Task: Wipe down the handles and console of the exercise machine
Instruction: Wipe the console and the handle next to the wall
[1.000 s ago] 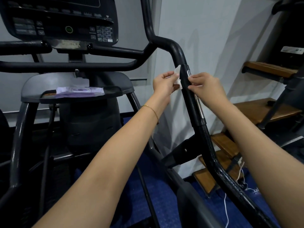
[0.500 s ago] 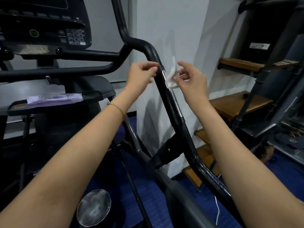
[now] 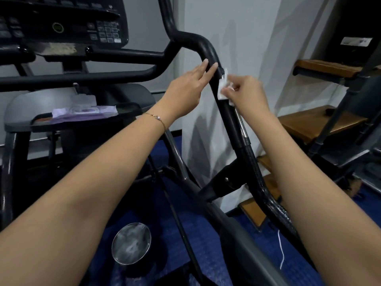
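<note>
The black right handle (image 3: 231,120) of the exercise machine slopes from its upper bend down to the lower right. My right hand (image 3: 247,93) pinches a small white wipe (image 3: 222,89) against the right side of the handle, just below the bend. My left hand (image 3: 185,93) is on the handle's left side with straight fingers, the fingertips touching the bar. The dark console (image 3: 61,23) with its keypad and a green-ringed button is at the upper left.
A purple pack of wipes (image 3: 82,113) lies on the grey tray (image 3: 20,106) under the console. A round metal lid (image 3: 131,243) sits low on the blue floor. Wooden steps (image 3: 309,124) and a dark frame stand to the right, beside a white wall.
The wipe has passed from my left hand to my right hand. My left fingers have straightened and now lie against the bar. The view has swung slightly back to the left.
</note>
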A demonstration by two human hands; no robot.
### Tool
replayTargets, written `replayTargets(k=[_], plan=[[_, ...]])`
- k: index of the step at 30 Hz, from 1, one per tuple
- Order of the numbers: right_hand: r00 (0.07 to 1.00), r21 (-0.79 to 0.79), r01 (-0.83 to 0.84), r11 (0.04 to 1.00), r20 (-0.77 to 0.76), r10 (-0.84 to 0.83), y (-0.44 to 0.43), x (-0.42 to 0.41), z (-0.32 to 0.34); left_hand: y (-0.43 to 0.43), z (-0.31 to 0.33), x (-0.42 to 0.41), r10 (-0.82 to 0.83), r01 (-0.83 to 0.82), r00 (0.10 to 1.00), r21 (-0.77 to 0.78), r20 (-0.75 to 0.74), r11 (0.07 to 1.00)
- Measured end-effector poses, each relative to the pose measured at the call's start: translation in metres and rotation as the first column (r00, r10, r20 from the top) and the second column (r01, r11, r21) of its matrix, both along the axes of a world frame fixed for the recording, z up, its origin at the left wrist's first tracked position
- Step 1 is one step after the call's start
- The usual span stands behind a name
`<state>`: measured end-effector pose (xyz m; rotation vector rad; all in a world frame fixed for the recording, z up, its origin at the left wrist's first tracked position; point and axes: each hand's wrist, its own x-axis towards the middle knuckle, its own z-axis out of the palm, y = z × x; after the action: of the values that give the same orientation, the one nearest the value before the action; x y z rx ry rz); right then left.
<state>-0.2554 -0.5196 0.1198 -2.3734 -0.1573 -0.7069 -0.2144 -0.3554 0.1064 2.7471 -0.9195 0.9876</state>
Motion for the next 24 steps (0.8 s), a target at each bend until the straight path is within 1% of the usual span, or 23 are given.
replayTargets(k=[2,3,5,7,8,10,12,15,18,20,22,24], plan=[[1.000,0.048,-0.014,0.999,-0.018,0.015,0.005,0.008,0.011,-0.005,-0.001,-0.003,-0.018,0.017,0.999,0.031,0.039,0.999],[1.000,0.035,-0.005,0.999,-0.031,0.006,0.005,0.010,0.011,-0.007,-0.002,-0.004,-0.032,0.029,0.998,0.059,0.052,0.998],[0.998,-0.043,0.029,0.999,-0.058,-0.032,0.000,0.005,0.002,-0.009,-0.004,-0.004,-0.019,0.016,0.999,0.084,0.028,0.996],[0.998,-0.130,0.048,0.990,-0.029,-0.053,-0.010,-0.003,-0.017,-0.012,-0.003,-0.008,0.018,-0.019,1.000,0.077,0.009,0.997],[0.999,-0.142,0.042,0.989,-0.018,-0.045,-0.013,-0.006,-0.023,-0.014,-0.002,-0.012,0.030,-0.031,1.000,0.067,0.007,0.997],[0.999,-0.105,-0.008,0.994,-0.039,0.004,-0.014,-0.007,-0.021,-0.019,-0.002,-0.019,0.056,-0.056,0.998,0.043,-0.001,0.997],[0.993,-0.043,-0.068,0.997,-0.095,0.064,-0.009,-0.003,-0.006,-0.021,-0.003,-0.024,0.082,-0.082,0.997,0.038,-0.007,0.996],[0.986,-0.073,-0.083,0.994,-0.152,0.071,-0.009,-0.006,0.000,-0.023,-0.007,-0.034,0.116,-0.114,0.992,0.050,-0.041,0.992],[0.982,-0.125,-0.071,0.990,-0.185,0.048,-0.021,-0.023,-0.020,-0.026,-0.001,-0.045,0.142,-0.139,0.987,0.045,-0.075,0.989],[0.966,-0.086,-0.064,0.994,-0.255,0.041,-0.023,-0.028,-0.023,-0.029,0.003,-0.049,0.160,-0.154,0.984,0.068,-0.084,0.986],[0.952,-0.038,-0.018,0.999,-0.305,0.005,-0.017,-0.024,-0.012,-0.031,0.004,-0.049,0.173,-0.165,0.980,0.081,-0.099,0.983],[0.962,-0.007,0.007,1.000,-0.273,-0.009,-0.010,-0.017,-0.004,-0.031,0.005,-0.049,0.184,-0.175,0.976,0.085,-0.112,0.981]])
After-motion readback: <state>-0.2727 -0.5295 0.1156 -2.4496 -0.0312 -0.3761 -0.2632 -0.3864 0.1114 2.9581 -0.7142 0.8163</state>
